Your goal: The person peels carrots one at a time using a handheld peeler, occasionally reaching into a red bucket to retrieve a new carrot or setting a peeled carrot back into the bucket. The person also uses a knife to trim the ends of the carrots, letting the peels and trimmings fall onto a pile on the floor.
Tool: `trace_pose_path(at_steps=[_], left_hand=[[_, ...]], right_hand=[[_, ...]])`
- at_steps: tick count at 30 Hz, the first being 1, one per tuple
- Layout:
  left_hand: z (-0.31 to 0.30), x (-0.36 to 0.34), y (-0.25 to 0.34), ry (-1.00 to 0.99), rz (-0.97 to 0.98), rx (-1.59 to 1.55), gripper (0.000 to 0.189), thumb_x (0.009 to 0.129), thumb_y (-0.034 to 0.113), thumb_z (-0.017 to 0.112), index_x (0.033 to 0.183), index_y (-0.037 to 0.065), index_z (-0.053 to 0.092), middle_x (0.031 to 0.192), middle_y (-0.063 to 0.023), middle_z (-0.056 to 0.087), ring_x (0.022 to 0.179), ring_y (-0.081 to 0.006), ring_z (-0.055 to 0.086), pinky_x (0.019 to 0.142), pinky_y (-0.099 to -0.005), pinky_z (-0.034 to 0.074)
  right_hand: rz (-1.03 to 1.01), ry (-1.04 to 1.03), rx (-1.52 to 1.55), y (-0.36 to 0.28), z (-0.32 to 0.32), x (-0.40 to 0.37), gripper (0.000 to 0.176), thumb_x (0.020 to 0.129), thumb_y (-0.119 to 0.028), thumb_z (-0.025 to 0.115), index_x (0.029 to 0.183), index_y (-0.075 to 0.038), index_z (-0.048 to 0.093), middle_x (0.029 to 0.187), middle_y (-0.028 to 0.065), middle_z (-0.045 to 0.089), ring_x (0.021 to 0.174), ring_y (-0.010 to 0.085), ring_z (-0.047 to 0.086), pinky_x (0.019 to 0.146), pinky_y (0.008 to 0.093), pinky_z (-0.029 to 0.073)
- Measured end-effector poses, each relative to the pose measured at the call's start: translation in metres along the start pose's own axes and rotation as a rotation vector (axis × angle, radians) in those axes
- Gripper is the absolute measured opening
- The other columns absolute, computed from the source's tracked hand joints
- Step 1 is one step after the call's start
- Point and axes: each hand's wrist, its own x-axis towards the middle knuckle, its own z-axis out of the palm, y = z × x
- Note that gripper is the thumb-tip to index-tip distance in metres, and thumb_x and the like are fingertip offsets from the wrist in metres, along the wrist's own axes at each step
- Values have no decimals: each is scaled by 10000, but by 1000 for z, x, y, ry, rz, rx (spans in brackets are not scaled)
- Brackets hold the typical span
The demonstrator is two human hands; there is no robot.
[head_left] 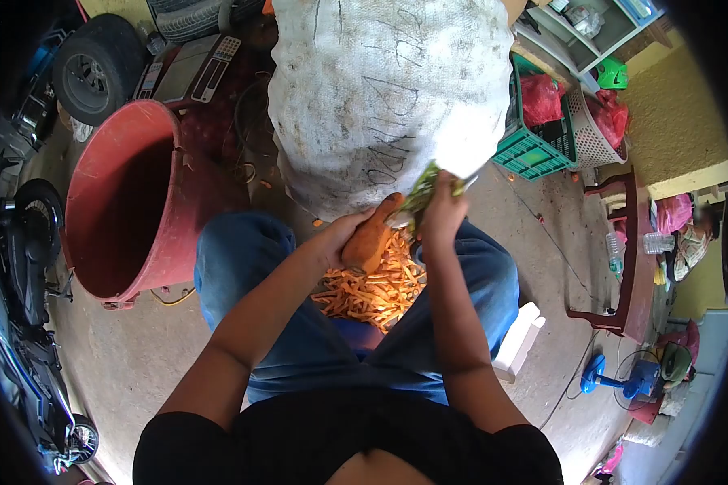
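Observation:
An orange carrot-like root (367, 246) is held at a slant in my left hand (343, 236), its blunt end toward me. My right hand (445, 212) is wrapped round a green-patterned handle (422, 191), close against the root's upper end; the tool's working edge is blurred. Beneath both hands, between my knees, lies a heap of orange peelings or strips (372, 289), partly covered by the root and my arms. Just beyond the hands stands a large white woven sack (388, 89) with dark handwriting on it.
To the left is a big red tub (174, 186), with a tire (97, 69) behind it and a motorcycle (32, 267) at the far left. A green crate (538, 153), a white basket (594, 125), a wooden bench (639, 259) and a blue fan (623, 378) are on the right.

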Motion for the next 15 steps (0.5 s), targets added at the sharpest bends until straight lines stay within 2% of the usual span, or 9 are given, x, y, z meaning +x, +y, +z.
trace_pose_path(at_steps=[1,2,3,6,10,14,15], left_hand=[[-3,4,0,-55,7,-41,362,870,342,311,967,30,466,832,-120,561,673,-226,574,573,-345,490],[-4,6,1,-56,7,-40,362,870,342,311,967,30,466,832,-120,561,673,-226,574,573,-345,490],[-5,7,2,-65,9,-46,348,874,324,304,985,33,459,839,-99,561,699,-200,574,607,-332,492],[-7,9,1,-15,33,-58,335,879,301,291,998,36,456,853,-80,563,726,-172,575,641,-313,493],[12,-2,0,143,70,7,332,880,297,284,977,36,464,864,-87,562,724,-173,577,638,-307,494],[6,-1,0,119,65,111,340,876,309,302,997,34,462,877,-86,560,726,-163,575,642,-295,487],[2,0,-6,71,15,181,359,876,321,301,1008,24,452,868,-97,557,714,-179,574,635,-314,488]], right_hand=[[-44,-77,-189,-4,5,-14,212,826,-170,467,753,21,523,583,40,504,490,75,438,434,226,353],[-31,-168,-97,2,10,-23,216,824,-176,476,777,28,529,595,54,519,516,96,469,468,247,378],[-115,-157,-176,4,15,-31,227,820,-188,488,794,34,531,609,71,537,543,118,491,504,270,397],[-134,-188,-255,-3,21,-42,235,818,-193,495,795,39,526,616,108,548,547,159,509,531,284,407],[-249,-156,-397,-2,19,-44,223,812,-179,489,793,40,526,629,170,548,542,224,522,541,314,411],[-386,-59,-537,14,12,-22,228,810,-176,472,743,33,532,633,194,548,544,261,526,538,351,407],[-240,39,-621,25,1,5,254,812,-181,464,701,38,530,607,196,539,512,274,514,502,356,400]])
